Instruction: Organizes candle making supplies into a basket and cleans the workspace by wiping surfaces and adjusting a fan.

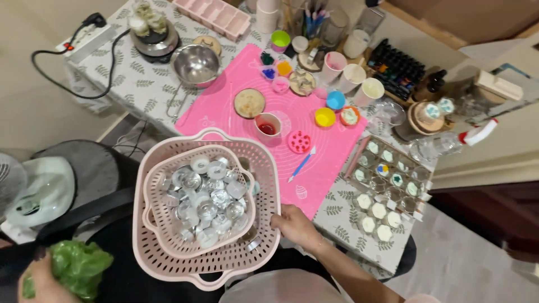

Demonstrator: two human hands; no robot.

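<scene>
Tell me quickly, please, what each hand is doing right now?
Left hand: closed on a crumpled green bag.
Right hand: gripping the rim of the pink basket of small metal cups.

A black box of dark bottles stands at the table's far edge.

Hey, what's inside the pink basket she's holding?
The pink basket holds a smaller pink basket heaped with silver tealight cups, gripped by the right hand. Anything beneath the top cups is hidden.
</scene>
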